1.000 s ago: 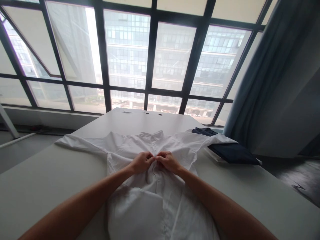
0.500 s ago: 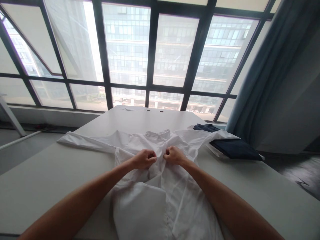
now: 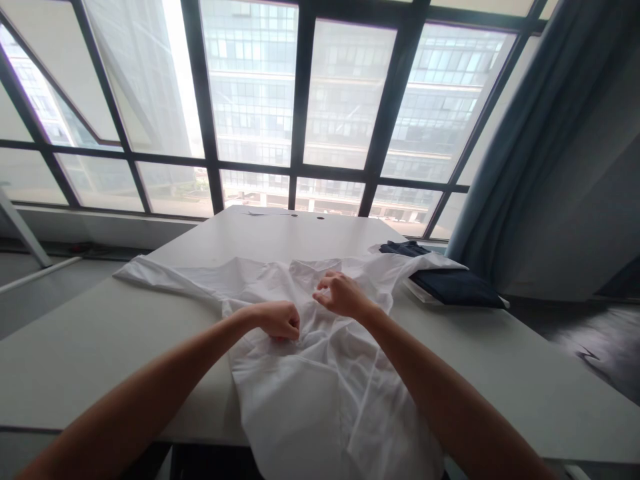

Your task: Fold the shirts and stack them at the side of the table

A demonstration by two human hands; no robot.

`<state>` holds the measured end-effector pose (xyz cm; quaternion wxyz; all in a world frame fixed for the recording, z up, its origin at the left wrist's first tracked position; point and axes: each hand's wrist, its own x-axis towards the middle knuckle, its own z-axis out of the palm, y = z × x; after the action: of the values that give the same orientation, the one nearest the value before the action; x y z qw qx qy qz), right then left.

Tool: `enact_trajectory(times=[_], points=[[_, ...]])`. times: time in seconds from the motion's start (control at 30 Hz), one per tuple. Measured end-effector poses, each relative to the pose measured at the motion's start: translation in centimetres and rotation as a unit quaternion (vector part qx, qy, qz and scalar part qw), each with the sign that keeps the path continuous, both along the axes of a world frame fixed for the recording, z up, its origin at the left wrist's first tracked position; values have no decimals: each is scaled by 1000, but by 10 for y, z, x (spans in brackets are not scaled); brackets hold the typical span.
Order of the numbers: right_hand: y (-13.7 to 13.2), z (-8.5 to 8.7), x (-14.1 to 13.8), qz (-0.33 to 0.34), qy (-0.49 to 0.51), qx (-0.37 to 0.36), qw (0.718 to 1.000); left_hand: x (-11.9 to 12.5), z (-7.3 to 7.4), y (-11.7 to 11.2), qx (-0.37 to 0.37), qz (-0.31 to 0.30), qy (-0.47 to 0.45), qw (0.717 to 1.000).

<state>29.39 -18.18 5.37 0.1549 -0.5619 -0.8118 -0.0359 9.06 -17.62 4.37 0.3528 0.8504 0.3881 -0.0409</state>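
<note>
A white shirt point(image 3: 295, 393) lies spread out with its sleeves to either side, its collar toward the window and its lower part hanging over the near table edge. My left hand point(image 3: 279, 319) is closed, its fingers pinching the cloth at the shirt's front left of the middle. Above the chest, just below the collar, my right hand point(image 3: 343, 294) hovers with thumb and fingers apart and nothing between them. Wrinkles run through the cloth between the hands. The left fingertips are partly hidden.
The shirt lies on a white table point(image 3: 165, 347). Folded dark blue clothes point(image 3: 456, 288) are stacked at the right, partly under the right sleeve. A blue-grey curtain point(image 3: 505, 167) hangs beyond them, and tall windows stand behind the table.
My right hand has let go of the shirt front, opened and risen slightly toward the collar. My left hand has shifted left and nearer with the cloth.
</note>
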Motion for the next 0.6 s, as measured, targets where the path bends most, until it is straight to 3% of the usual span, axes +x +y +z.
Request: enact_trajectory(times=[0.2, 0.33, 0.43, 0.53, 0.6], points=[[12, -20, -3, 34, -5, -98, 995, -5, 9, 5, -45, -3, 21, 999], [21, -29, -2, 20, 168, -171, 971, -6, 13, 10, -59, 50, -9, 997], [32, -33, -3, -2, 264, -209, 942, 1, 12, 16, 46, 95, -71, 992], [42, -35, -5, -10, 344, -219, 913, 15, 8, 23, 203, 165, -146, 954], [46, -36, -6, -15, 402, -210, 891, 25, 5, 28, 177, 211, -174, 945]])
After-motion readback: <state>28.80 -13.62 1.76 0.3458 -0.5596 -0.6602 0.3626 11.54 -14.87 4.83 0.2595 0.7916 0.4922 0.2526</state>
